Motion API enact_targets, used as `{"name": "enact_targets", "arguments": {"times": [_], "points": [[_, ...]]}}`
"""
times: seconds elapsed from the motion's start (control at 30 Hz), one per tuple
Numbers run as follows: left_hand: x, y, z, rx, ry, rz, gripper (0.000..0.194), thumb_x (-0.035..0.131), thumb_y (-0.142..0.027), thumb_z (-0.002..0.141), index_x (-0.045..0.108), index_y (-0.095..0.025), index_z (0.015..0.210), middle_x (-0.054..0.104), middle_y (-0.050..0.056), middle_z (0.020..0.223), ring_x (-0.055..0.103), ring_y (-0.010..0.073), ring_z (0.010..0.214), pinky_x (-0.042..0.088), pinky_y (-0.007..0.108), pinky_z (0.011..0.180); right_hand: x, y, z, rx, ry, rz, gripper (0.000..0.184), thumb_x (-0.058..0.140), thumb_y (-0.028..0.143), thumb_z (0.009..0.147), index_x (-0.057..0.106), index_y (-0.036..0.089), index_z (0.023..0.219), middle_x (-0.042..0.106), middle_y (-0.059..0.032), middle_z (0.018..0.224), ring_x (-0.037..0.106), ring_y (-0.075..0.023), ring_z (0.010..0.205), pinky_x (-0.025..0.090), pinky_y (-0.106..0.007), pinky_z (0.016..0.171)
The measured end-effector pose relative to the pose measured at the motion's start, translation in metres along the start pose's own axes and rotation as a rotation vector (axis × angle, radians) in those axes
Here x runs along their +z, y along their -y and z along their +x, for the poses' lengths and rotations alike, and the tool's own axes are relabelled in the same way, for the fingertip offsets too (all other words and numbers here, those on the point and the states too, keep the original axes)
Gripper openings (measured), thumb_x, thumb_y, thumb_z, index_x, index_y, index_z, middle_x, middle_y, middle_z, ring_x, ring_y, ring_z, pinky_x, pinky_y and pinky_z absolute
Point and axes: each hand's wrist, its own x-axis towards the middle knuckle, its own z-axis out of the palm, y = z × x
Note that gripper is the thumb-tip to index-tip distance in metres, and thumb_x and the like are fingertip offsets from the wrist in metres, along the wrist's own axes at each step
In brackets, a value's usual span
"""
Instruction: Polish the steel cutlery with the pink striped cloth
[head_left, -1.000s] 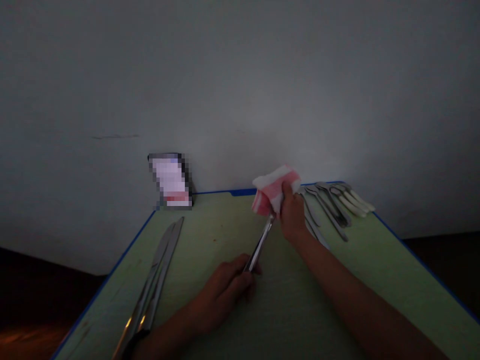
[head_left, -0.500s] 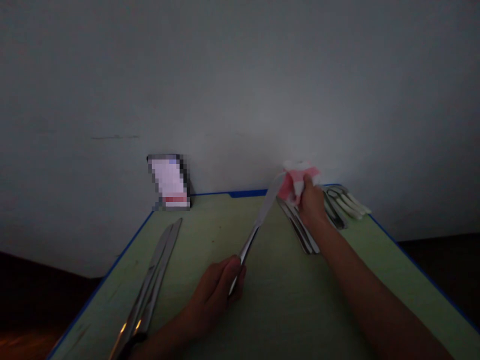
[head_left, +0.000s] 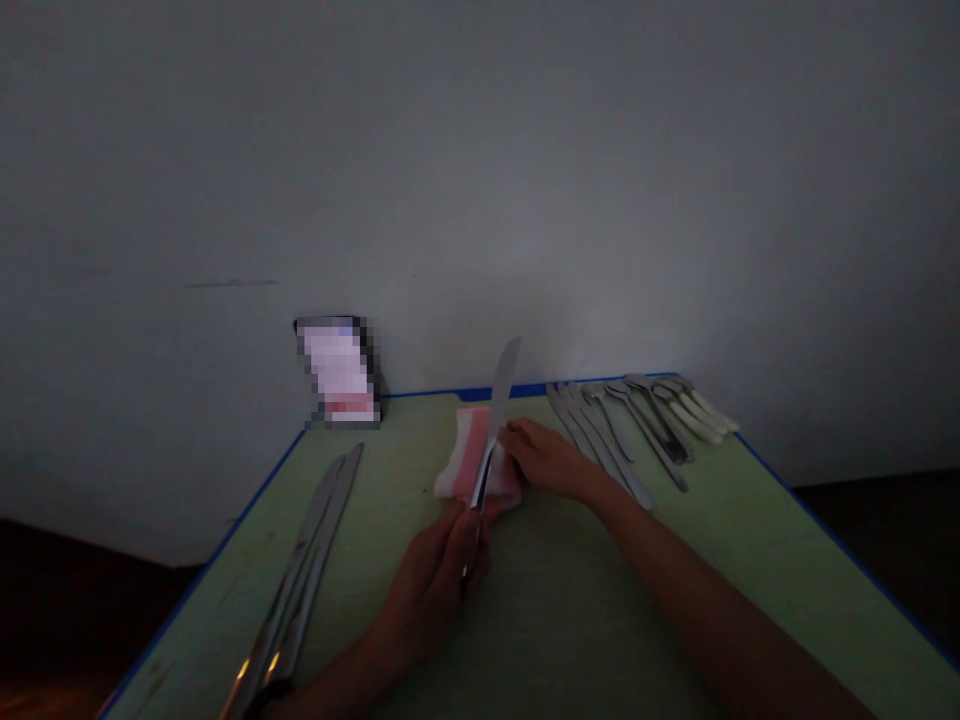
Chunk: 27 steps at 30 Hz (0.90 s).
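Observation:
My left hand (head_left: 442, 560) is closed round the handle of a knife (head_left: 505, 375), whose blade points up and away over the table. A pink and white cloth (head_left: 469, 455) hangs behind the knife around the base of its blade. My right hand (head_left: 536, 455) grips the cloth at its right side, with the fingers closed by the blade. To the left, two more knives (head_left: 311, 560) lie side by side, pointing away from me.
A row of cutlery (head_left: 630, 420), with knives, spoons and white-handled pieces, lies at the back right. A phone (head_left: 341, 370) with a blurred screen leans on the wall at the back left. The pale green table (head_left: 600, 620) has a blue edge and meets the wall.
My right hand has come left and nearer with the cloth, from beyond the knife tip to the blade's base. The knife in my left hand now points more upright.

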Motion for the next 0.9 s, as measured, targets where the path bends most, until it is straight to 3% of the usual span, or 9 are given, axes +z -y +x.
{"name": "enact_targets", "arguments": {"times": [0.13, 0.23, 0.3, 0.4, 0.5, 0.7, 0.83, 0.9], "points": [[0.002, 0.001, 0.004, -0.062, 0.021, 0.025, 0.034, 0.032, -0.043, 0.09, 0.046, -0.019, 0.071, 0.041, -0.006, 0.052, 0.037, 0.0102, 0.046, 0.031, 0.02, 0.046, -0.009, 0.011, -0.004, 0.036, 0.0, 0.067, 0.022, 0.049, 0.026, 0.083, 0.056, 0.016, 0.101, 0.062, -0.0059, 0.086, 0.056, -0.0122, 0.069, 0.044, -0.027, 0.065], [0.001, 0.005, 0.007, -0.072, 0.053, 0.094, 0.035, 0.032, -0.043, 0.091, 0.048, -0.019, 0.072, 0.045, -0.005, 0.054, 0.041, 0.0109, 0.049, 0.032, 0.021, 0.048, -0.004, 0.02, -0.009, 0.142, 0.208, 0.415, 0.024, 0.035, 0.03, 0.088, 0.053, 0.017, 0.096, 0.057, -0.0003, 0.068, 0.049, -0.009, 0.046, 0.039, -0.023, 0.044], [0.0, 0.007, 0.009, -0.052, 0.058, 0.16, 0.036, 0.033, -0.043, 0.091, 0.05, -0.018, 0.07, 0.047, -0.004, 0.058, 0.044, 0.0115, 0.052, 0.032, 0.022, 0.051, 0.003, 0.02, -0.011, 0.172, 0.287, 0.521, 0.029, 0.03, 0.035, 0.089, 0.052, 0.017, 0.086, 0.052, 0.0019, 0.059, 0.046, -0.0088, 0.04, 0.035, -0.022, 0.038], [0.0, 0.008, 0.009, -0.01, 0.086, 0.248, 0.039, 0.034, -0.044, 0.091, 0.049, -0.018, 0.066, 0.046, -0.004, 0.057, 0.044, 0.012, 0.055, 0.031, 0.022, 0.052, 0.014, 0.013, -0.014, 0.124, 0.258, 0.433, 0.033, 0.034, 0.039, 0.089, 0.046, 0.018, 0.066, 0.044, 0.0046, 0.048, 0.041, -0.007, 0.035, 0.031, -0.02, 0.036], [0.004, 0.008, 0.007, 0.042, 0.127, 0.314, 0.039, 0.033, -0.043, 0.091, 0.048, -0.018, 0.066, 0.046, -0.004, 0.057, 0.045, 0.012, 0.054, 0.032, 0.023, 0.053, 0.016, 0.006, -0.017, 0.092, 0.236, 0.364, 0.036, 0.035, 0.041, 0.089, 0.04, 0.019, 0.061, 0.039, 0.0066, 0.044, 0.037, -0.0054, 0.034, 0.029, -0.019, 0.036], [0.019, -0.001, -0.001, 0.089, 0.184, 0.382, 0.027, 0.035, -0.035, 0.091, 0.054, -0.018, 0.081, 0.057, 0.0, 0.073, 0.052, 0.0136, 0.065, 0.037, 0.023, 0.059, 0.004, 0.008, -0.043, 0.056, 0.149, 0.148, 0.032, 0.035, 0.039, 0.089, 0.043, 0.019, 0.066, 0.042, 0.0059, 0.05, 0.041, -0.0068, 0.041, 0.029, -0.02, 0.042], [0.034, -0.008, 0.003, 0.025, 0.294, 0.27, 0.028, 0.034, -0.036, 0.09, 0.05, -0.018, 0.075, 0.053, -0.003, 0.06, 0.049, 0.0118, 0.053, 0.037, 0.021, 0.051, -0.008, 0.006, -0.062, -0.074, 0.065, -0.106, 0.032, 0.033, 0.034, 0.091, 0.051, 0.017, 0.07, 0.054, 0.001, 0.06, 0.05, -0.0103, 0.055, 0.036, -0.023, 0.053], [0.039, -0.011, 0.01, -0.006, 0.292, 0.275, 0.029, 0.034, -0.037, 0.089, 0.048, -0.019, 0.071, 0.051, -0.004, 0.056, 0.049, 0.0117, 0.05, 0.037, 0.021, 0.05, -0.017, -0.002, -0.069, -0.124, -0.011, -0.205, 0.03, 0.031, 0.03, 0.092, 0.057, 0.017, 0.086, 0.062, -0.0034, 0.074, 0.056, -0.0135, 0.067, 0.042, -0.026, 0.063]]}}
